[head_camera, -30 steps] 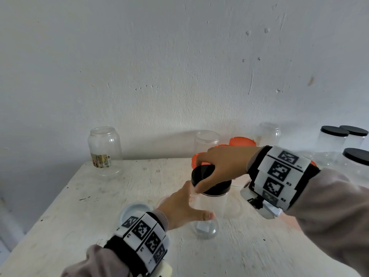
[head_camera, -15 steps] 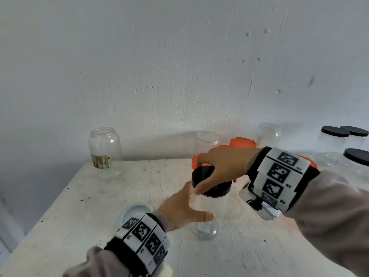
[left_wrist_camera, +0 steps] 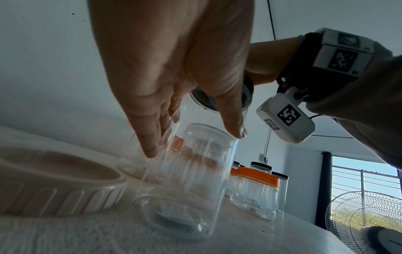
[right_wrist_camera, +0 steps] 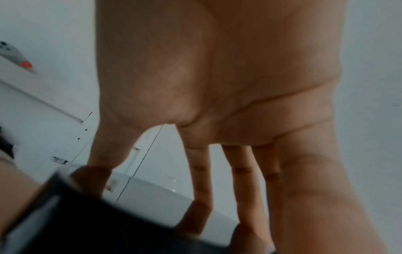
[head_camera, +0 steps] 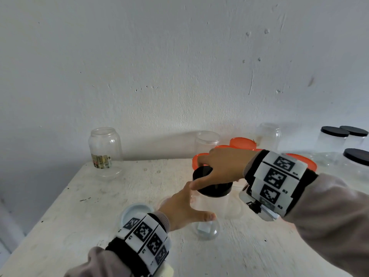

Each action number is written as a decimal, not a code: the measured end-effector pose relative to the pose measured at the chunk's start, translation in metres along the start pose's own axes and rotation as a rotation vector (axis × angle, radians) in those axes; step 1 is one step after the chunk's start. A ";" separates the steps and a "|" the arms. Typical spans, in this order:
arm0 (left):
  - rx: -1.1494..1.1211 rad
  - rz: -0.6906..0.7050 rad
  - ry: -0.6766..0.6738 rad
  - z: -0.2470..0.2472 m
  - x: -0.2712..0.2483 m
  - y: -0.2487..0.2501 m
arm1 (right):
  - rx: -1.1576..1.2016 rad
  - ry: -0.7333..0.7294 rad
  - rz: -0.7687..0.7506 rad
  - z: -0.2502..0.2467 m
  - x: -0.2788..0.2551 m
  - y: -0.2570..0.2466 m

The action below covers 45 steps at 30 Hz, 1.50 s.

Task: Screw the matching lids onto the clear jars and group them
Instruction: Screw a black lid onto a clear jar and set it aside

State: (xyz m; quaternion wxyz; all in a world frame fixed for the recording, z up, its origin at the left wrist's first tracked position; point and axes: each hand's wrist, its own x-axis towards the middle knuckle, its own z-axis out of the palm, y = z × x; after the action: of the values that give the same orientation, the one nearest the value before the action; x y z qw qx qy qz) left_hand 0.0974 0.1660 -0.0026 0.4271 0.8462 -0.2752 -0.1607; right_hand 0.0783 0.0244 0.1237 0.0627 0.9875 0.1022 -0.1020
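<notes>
A clear plastic jar (head_camera: 212, 208) stands upright in the middle of the white table (head_camera: 79, 216). My left hand (head_camera: 185, 208) holds its body, thumb in front and fingers behind; in the left wrist view the thumb and fingers (left_wrist_camera: 152, 147) straddle the clear jar (left_wrist_camera: 195, 171). From above, my right hand (head_camera: 219, 168) grips a black lid (head_camera: 213, 188) at the jar's mouth. The left wrist view shows the black lid (left_wrist_camera: 204, 99) a little above the open rim. In the right wrist view my fingers (right_wrist_camera: 200, 180) curl over the black lid (right_wrist_camera: 97, 223), which is blurred.
A white lid (head_camera: 135, 211) lies by my left wrist. At the back stand a labelled glass jar (head_camera: 104, 150), an open clear jar (head_camera: 206, 140), orange lids (head_camera: 242, 142) and, at the right, jars with black lids (head_camera: 333, 140). A fan (left_wrist_camera: 365, 223) stands beyond the table.
</notes>
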 end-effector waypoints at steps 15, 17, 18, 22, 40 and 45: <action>0.039 0.001 0.003 -0.001 -0.001 0.001 | 0.046 -0.021 -0.012 0.001 -0.001 0.002; 0.031 0.002 -0.001 -0.001 -0.001 0.001 | 0.076 -0.040 -0.010 0.001 -0.001 0.004; 0.033 0.000 -0.003 -0.001 -0.001 0.001 | 0.113 -0.082 -0.025 0.000 -0.002 0.006; 0.041 -0.017 0.005 0.000 -0.001 0.002 | 0.180 -0.170 -0.122 -0.004 -0.006 0.012; 0.022 -0.023 0.044 0.002 -0.002 -0.001 | 0.225 -0.032 -0.137 0.010 -0.004 0.020; 0.023 -0.018 0.047 0.003 -0.003 0.002 | 0.099 0.082 -0.090 0.021 0.000 0.014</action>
State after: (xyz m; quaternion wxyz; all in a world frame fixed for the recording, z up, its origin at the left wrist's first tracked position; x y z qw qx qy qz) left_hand 0.0928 0.1651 -0.0031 0.4222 0.8571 -0.2591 -0.1413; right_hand 0.0771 0.0074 0.1048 0.0050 0.9872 0.1439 -0.0690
